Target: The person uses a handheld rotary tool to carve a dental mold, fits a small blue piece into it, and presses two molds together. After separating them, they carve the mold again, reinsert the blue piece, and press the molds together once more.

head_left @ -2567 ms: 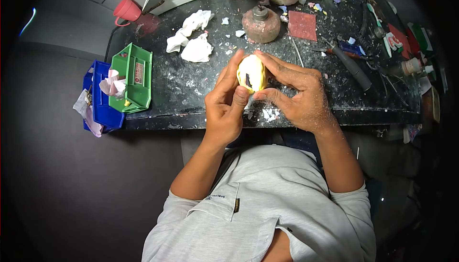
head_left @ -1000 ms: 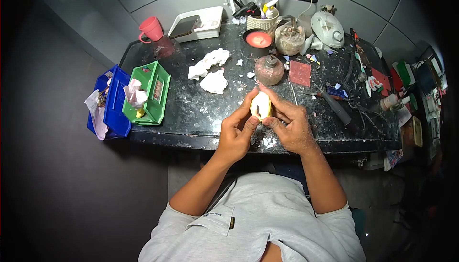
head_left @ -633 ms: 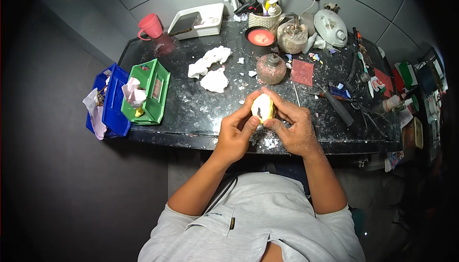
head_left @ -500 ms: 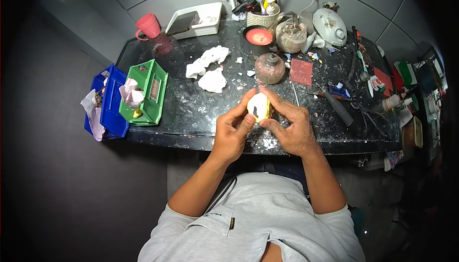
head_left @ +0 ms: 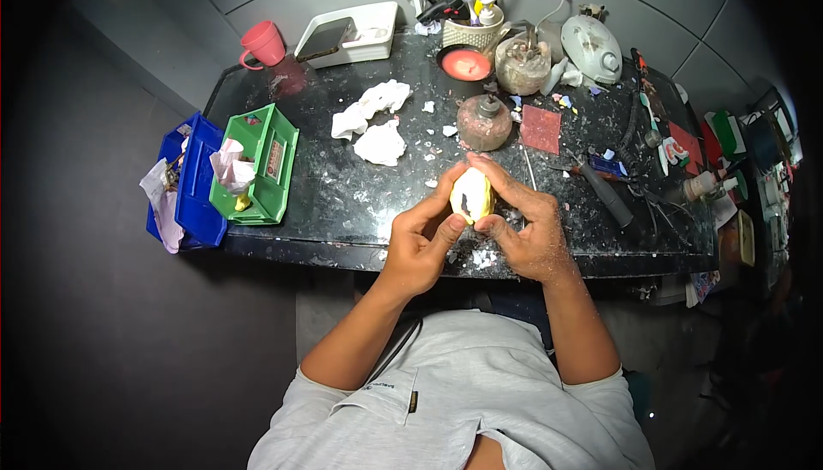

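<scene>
A white piece with yellow edges and a dark opening (head_left: 471,194) is held between my two hands above the front of the black worktop (head_left: 326,204). My left hand (head_left: 418,247) grips its left side, with the thumb at the lower edge. On the right side, my right hand (head_left: 530,226) holds it with fingers at the top and thumb at the bottom. Fine pale dust covers the right hand and wrist. White crumbs (head_left: 483,258) lie on the worktop just below the piece.
White lumps (head_left: 380,143), a glass burner (head_left: 484,124), a red square sheet (head_left: 541,129) and a red-filled bowl (head_left: 465,65) stand beyond my hands. Green (head_left: 279,180) and blue bins (head_left: 199,187) are at left. A grey-handled tool (head_left: 607,195) lies right.
The held piece has turned a little between my fingers and moved slightly right, so its dark opening looks smaller. Both hands still hold it.
</scene>
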Motion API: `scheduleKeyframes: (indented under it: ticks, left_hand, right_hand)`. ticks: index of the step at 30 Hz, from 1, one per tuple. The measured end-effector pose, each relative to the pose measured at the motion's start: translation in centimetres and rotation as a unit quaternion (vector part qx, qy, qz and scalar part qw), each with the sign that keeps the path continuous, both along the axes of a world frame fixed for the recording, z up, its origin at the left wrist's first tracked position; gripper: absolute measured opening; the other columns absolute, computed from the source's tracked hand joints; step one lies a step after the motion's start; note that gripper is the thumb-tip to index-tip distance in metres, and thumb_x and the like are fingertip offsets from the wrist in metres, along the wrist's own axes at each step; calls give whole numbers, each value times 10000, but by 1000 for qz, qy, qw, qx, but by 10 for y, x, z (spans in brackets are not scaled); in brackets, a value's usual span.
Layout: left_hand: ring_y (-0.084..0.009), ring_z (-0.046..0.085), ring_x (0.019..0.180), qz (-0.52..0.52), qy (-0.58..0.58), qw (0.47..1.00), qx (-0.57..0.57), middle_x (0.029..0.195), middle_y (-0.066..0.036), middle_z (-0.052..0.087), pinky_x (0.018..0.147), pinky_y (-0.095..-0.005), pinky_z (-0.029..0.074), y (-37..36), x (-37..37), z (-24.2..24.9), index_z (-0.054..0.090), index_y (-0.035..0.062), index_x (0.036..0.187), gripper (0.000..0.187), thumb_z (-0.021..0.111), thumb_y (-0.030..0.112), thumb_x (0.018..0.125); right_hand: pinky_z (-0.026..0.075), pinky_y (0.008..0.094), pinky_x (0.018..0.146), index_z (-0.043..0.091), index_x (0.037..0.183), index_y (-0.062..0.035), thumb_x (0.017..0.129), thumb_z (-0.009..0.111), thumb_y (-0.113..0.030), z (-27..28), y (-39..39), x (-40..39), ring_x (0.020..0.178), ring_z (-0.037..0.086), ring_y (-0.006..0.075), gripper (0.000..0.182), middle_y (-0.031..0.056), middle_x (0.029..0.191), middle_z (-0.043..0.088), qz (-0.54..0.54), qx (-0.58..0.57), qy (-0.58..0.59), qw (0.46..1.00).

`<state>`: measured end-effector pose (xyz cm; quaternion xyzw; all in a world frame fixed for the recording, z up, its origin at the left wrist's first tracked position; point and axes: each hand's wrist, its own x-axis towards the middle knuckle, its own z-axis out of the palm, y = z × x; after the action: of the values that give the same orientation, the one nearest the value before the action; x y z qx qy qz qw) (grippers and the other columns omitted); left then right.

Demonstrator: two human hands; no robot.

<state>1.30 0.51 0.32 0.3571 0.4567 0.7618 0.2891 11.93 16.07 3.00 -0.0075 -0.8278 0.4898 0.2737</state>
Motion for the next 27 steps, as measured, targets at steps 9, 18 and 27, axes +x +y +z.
scheduleKeyframes:
  ticks: [9,18,27]
  left_hand:
    - [-254,413,1467,16,51,998,22,1612,-220,405,1201,-396,341,2,-1,-9,360,-111,1541,641,633,188,1043]
    - [-260,450,1440,19,31,999,25,1597,-228,423,1188,-393,356,2,0,-11,355,-109,1545,635,624,179,1047]
    - [-254,425,1457,8,76,997,11,1592,-222,427,1204,-393,335,2,-2,-3,338,-118,1548,631,615,154,1050]
  right_hand:
    - [400,444,1178,551,1459,-3,876,809,-250,-2,0,-1,1430,492,362,683,205,1471,584,3,35,16,999]
    - [428,442,1156,557,1449,5,894,798,-273,-4,0,-3,1405,523,355,666,217,1458,591,2,23,25,999]
    - [450,424,1133,553,1454,3,903,790,-251,-2,-1,-4,1379,554,337,651,228,1434,608,4,37,26,999]
